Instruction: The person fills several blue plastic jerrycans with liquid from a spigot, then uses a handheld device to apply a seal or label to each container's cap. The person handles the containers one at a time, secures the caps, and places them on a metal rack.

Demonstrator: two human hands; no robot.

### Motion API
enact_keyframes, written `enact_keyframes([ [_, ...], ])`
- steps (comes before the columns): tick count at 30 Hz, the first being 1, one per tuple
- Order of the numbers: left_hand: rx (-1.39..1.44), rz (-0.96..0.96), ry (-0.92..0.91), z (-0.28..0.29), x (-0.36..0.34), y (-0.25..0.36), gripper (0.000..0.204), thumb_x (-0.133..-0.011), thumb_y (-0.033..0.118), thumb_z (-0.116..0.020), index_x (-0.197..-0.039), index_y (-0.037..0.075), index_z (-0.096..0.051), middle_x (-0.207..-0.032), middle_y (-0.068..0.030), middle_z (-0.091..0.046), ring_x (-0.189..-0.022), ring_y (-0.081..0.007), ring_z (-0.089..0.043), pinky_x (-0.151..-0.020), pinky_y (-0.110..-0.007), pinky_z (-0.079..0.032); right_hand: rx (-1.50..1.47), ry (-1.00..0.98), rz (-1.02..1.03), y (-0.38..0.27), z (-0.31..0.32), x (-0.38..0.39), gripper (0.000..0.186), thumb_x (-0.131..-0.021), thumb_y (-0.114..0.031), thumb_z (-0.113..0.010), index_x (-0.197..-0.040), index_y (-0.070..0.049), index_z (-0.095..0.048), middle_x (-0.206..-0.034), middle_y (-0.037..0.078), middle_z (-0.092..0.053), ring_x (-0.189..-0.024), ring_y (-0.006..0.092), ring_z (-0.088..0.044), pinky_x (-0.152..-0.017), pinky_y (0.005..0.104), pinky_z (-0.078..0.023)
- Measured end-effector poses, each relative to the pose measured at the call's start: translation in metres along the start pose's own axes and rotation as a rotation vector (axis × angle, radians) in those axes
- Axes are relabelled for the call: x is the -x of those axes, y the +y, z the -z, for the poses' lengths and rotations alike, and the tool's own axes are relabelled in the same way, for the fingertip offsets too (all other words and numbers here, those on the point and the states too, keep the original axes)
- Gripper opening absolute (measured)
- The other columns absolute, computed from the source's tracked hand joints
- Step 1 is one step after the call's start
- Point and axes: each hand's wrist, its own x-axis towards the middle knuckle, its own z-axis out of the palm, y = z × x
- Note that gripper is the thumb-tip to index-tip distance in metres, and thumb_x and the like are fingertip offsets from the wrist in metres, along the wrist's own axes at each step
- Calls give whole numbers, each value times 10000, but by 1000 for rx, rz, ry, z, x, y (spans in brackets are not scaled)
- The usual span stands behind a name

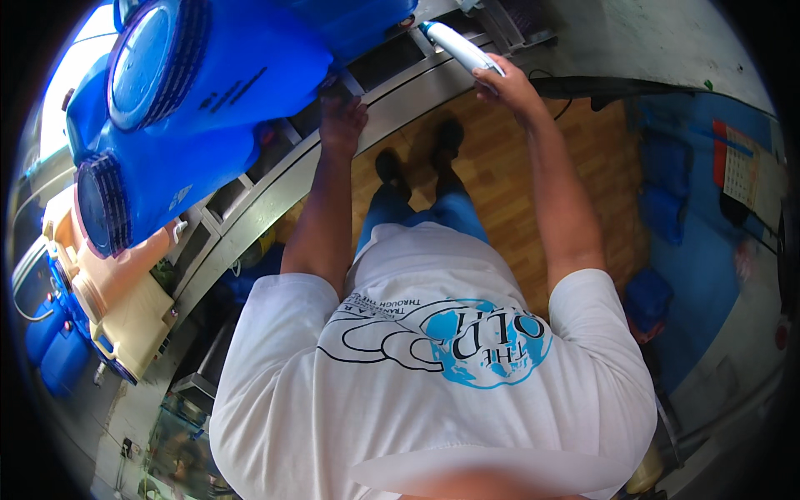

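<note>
Blue drums [225,75] (lidded) on rack [392,92]

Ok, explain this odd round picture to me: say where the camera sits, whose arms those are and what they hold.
The camera is worn on a person's head and looks straight down, so you see their own white T-shirt, jeans and black shoes on a wooden floor. The wide lens bends straight edges into curves. Both arms reach forward to a grey metal rack. The left hand rests at the rack's edge, against the base of a big blue plastic machine housing; whether it grips anything is unclear. The right hand holds a white, blue-tipped handheld tool, pointed toward the rack. A beige housing stands further along the rack.
</note>
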Motion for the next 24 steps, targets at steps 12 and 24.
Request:
enact_keyframes([
  [12, 180, 6, -68, -31, -32, 28, 313, -866, 409, -616, -1057, 169, -556, -1209, -80, -541, -1129, -252, -498, -1006, -454, -388, -195, -279, -85, 18, -79, 45, 655, -886, -251, -674, -1446, -40, -411, -1108, 87, -609, -947, 165, -634, -825, 310, -558],
  [24, 305, -17, -66, -46, -34, 29, 283, -971, 350, -501, -1080, 99, -573, -1106, -152, -620, -1127, -379, -569, -1042, -570, -414, -128, -269, -37, 20, -105, 35, 642, -862, -241, -708, -1414, -35, -454, -964, 62, -656, -799, 120, -634, -752, 255, -538],
])
